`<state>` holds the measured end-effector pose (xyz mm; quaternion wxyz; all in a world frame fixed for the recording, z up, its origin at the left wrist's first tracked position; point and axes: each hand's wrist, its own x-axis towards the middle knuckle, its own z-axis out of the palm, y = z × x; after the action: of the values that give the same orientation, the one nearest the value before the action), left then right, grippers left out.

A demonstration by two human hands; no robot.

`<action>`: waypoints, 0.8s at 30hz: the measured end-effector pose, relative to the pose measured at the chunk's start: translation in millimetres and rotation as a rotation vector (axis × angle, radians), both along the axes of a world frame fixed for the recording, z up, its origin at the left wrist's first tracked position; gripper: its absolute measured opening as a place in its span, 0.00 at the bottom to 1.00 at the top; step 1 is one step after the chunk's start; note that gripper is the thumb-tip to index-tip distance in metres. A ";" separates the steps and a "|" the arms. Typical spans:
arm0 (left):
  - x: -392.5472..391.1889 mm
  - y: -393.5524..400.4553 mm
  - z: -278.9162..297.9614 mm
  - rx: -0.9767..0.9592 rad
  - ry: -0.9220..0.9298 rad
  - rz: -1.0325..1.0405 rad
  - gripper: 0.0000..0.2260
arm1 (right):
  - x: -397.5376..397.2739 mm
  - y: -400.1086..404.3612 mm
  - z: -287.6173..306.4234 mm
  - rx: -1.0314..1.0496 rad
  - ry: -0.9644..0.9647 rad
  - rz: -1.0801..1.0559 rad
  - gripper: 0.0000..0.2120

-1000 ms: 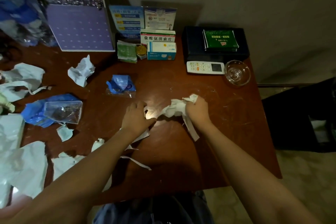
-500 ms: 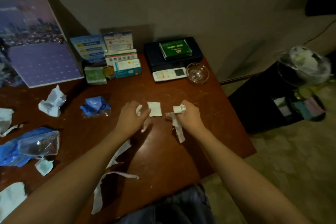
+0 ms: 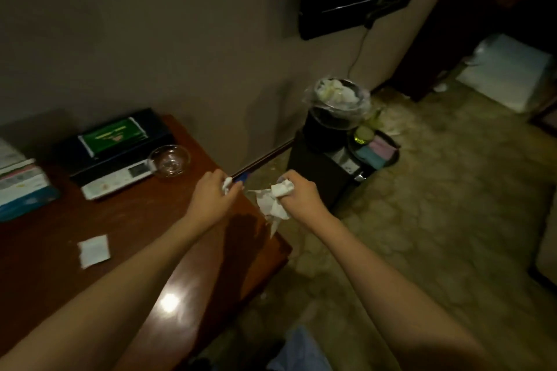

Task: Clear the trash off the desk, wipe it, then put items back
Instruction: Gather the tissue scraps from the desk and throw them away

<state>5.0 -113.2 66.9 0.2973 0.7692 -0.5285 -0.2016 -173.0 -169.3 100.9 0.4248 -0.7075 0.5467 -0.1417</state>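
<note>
Right hand (image 3: 297,194) out past the desk's right edge, over the floor; fingers curled round a crumpled wad of white tissue (image 3: 272,202), loose tail hanging down. Left hand (image 3: 211,196) just inside the same edge, above the desk (image 3: 126,238); fingers and thumb pinching a small white paper scrap (image 3: 227,185). A sliver of blue shows at its fingertips, too blurred to name.

Bin (image 3: 340,105): round, lined with clear plastic, already heaped with white tissue, standing on a dark cabinet (image 3: 316,172) by the wall. It lies ahead and to the right of both hands, higher in the view. Right hand is nearer; left has to cross the desk edge first. Judged: drop goes right hand first, and the heaped top may shed what lands on it.

One square white paper (image 3: 94,250) lies flat on the desk, well behind the left forearm, not yet collected.

Far edge by the wall: glass bowl (image 3: 170,159), white remote control (image 3: 117,181) with a small display, black box (image 3: 120,141) carrying a green packet (image 3: 113,135), stacked medicine boxes (image 3: 22,187) at the left.

Writing: white print on the green packet and print on the boxes, all unreadable here.
</note>
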 end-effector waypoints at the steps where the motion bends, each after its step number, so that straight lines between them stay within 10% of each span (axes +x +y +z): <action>1: -16.5 -12.5 2.9 -0.002 -0.017 -0.027 0.10 | -19.0 -8.9 2.9 -0.023 -0.002 -0.014 0.06; 24: -203.0 -340.8 -3.3 0.037 0.153 -0.237 0.12 | -211.6 -286.4 -13.8 -0.113 0.126 -0.280 0.15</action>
<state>-198.0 -453.9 63.6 0.2965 0.6890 -0.5877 -0.3033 -384.6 -455.7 87.1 0.3250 -0.6546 0.6568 -0.1856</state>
